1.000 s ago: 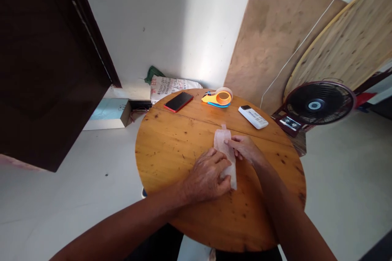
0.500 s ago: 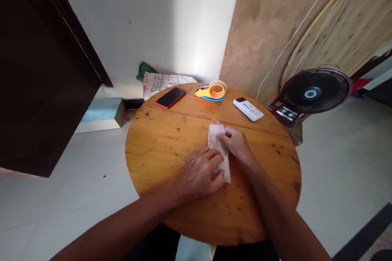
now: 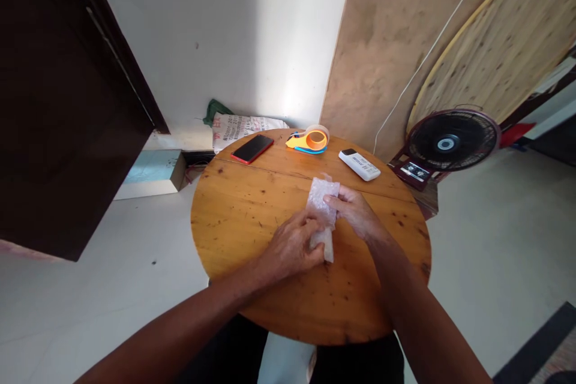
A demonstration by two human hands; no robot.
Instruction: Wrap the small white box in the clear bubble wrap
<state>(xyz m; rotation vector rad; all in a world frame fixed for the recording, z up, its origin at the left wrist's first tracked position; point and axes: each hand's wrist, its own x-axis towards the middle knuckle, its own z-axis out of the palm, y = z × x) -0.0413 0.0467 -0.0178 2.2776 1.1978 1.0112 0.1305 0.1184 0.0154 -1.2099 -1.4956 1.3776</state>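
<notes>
Under left hand (image 3: 292, 245) — bubble wrap (image 3: 320, 195), upper right edge in right grip (image 3: 357, 213).

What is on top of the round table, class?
A phone, orange tape dispenser, white device and bubble wrap. Anything under the left hand or right hand is hidden.
</notes>
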